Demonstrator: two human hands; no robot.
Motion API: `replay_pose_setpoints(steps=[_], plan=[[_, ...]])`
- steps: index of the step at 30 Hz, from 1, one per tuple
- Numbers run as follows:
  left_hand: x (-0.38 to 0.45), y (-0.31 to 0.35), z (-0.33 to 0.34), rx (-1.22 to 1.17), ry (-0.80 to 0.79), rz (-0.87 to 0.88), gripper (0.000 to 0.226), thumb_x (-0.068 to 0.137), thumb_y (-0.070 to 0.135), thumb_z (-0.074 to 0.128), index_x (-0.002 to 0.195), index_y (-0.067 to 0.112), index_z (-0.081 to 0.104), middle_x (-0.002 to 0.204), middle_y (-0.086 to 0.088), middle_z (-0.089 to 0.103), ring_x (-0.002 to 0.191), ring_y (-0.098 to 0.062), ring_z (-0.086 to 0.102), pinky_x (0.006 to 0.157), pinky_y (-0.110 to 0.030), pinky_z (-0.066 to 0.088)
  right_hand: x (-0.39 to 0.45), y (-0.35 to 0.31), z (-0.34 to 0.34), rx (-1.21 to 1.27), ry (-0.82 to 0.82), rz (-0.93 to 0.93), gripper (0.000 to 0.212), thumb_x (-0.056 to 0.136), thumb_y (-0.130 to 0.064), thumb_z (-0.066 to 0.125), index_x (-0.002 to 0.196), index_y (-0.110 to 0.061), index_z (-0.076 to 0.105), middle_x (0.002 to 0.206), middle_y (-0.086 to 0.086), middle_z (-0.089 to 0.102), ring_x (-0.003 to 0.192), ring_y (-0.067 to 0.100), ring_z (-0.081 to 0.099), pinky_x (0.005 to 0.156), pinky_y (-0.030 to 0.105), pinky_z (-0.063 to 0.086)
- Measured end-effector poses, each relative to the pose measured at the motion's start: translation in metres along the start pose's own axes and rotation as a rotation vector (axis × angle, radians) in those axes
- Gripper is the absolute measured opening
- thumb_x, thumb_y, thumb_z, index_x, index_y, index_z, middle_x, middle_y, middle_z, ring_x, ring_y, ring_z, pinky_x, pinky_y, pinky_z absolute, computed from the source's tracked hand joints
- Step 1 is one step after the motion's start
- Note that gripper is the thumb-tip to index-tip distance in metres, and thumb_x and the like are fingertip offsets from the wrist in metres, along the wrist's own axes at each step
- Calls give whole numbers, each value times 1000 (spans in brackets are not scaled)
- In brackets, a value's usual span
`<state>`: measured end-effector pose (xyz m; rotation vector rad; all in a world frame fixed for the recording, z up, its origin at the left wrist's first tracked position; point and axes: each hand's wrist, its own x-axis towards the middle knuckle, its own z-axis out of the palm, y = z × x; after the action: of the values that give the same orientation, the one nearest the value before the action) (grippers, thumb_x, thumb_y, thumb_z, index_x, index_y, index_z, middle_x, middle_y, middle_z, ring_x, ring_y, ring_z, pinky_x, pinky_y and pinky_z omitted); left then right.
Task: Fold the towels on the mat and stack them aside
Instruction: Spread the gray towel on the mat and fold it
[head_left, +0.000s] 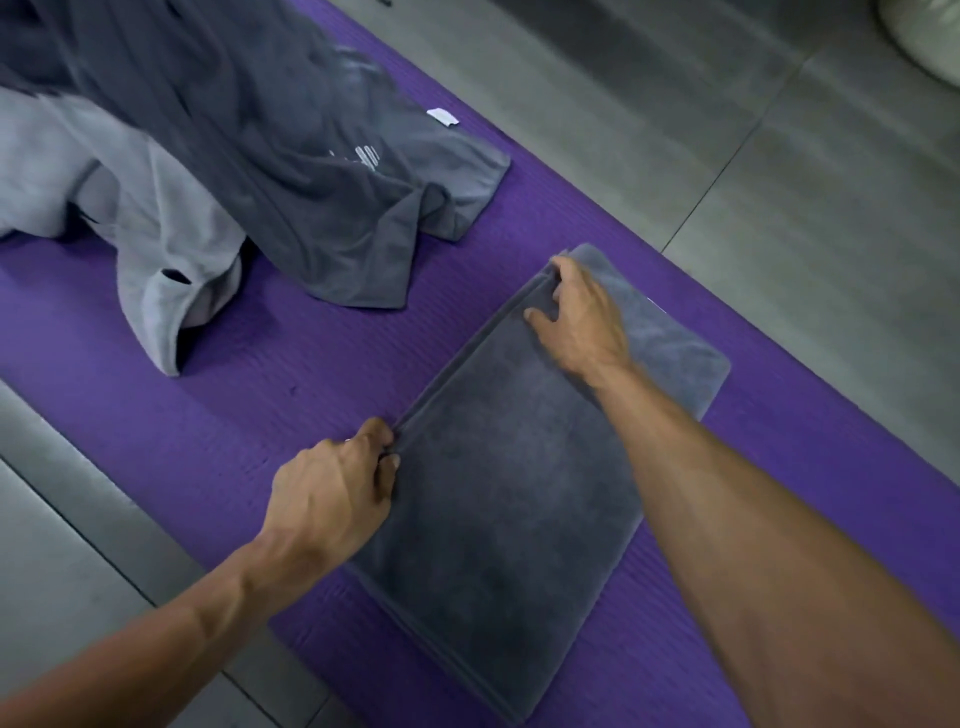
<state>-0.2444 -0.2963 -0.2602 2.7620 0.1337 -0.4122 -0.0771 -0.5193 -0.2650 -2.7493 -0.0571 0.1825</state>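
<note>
Here, at the far left, a light grey towel (130, 208) is seen lying crumpled on the purple mat (171, 415), and it is partly covered by a dark grey towel (291, 171) that is heaped loosely beside it and spreads toward the right, where a small white label (443, 116) shows at its far edge. Both unfolded towels are kept well apart from the folded one. Nearer and toward the middle, the left hand (332, 493) is placed at the left edge of a folded dark grey towel (498, 499), and the layered edge is pinched between its curled fingers and thumb at about the midpoint of that edge. The folded towel is laid flat on the mat as a long rectangle that runs from the near middle to the far right, and stacked layers can be made out along its left edge. Further right, the right hand (582, 317) is set on the far left corner of the same towel; the corner is gripped with bent fingers while the thumb is pressed on the top surface. At the right and far side, grey floor tiles (779, 182) are seen beyond the mat.
</note>
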Motion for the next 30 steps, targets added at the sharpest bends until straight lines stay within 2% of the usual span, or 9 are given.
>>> replay_pose_setpoints(steps=[3,6,9,14,16,19,22,27,30], plan=[[8,3,-7,65,122,104,34,77,23,65,109,21,55,102,-2,60,85,-28,62,59,-33,43,-12,-1,1,-88,-78,-11,76,94,-40,56,154,-19,14,154,5,36,139,30,31,109,54,31],[25,24,6,81,211,469,49,64,11,57,112,11,65,113,-9,60,96,-33,59,76,-44,49,-38,2,12,-48,39,-91,58,99,-35,45,152,-16,28,157,2,31,143,24,26,113,47,24],[37,40,32,97,92,564,55,87,27,36,135,5,53,141,-10,52,133,-26,45,109,-45,34,-68,10,33,-27,115,-237,49,98,-29,37,144,-13,45,155,7,35,144,23,30,117,43,21],[45,33,47,177,37,510,83,92,64,30,149,3,30,157,-12,26,147,-26,19,116,-52,22,-47,37,28,-343,-158,-502,64,97,-55,24,155,-26,18,163,-1,10,150,16,2,121,46,1],[47,36,45,187,22,511,96,87,74,30,149,2,28,158,-13,24,147,-27,18,116,-54,23,-14,48,17,-428,-167,-404,68,96,-61,16,155,-30,6,164,-2,0,150,16,-5,121,51,-1],[47,40,44,200,7,496,104,82,80,31,150,2,26,159,-13,22,148,-27,17,116,-55,23,32,49,3,-509,-166,-36,69,96,-64,6,155,-29,-6,163,-1,-10,150,20,-9,117,54,-9],[46,40,41,221,-5,481,102,81,76,36,149,1,29,158,-15,24,148,-27,17,116,-56,20,35,30,1,-397,-165,33,67,101,-55,14,156,-21,-3,164,4,-7,150,24,-7,119,52,-5],[42,76,50,88,103,574,81,73,42,45,133,-11,47,143,-26,44,140,-40,32,114,-61,13,-68,29,18,-77,137,-46,50,100,-30,29,142,-7,44,154,13,35,144,28,30,115,51,27],[35,90,65,155,77,637,87,86,56,40,144,-8,33,153,-24,30,145,-35,21,117,-56,15,-106,61,20,-227,-3,-77,58,98,-42,24,148,-17,38,159,7,27,146,25,24,117,55,21]])
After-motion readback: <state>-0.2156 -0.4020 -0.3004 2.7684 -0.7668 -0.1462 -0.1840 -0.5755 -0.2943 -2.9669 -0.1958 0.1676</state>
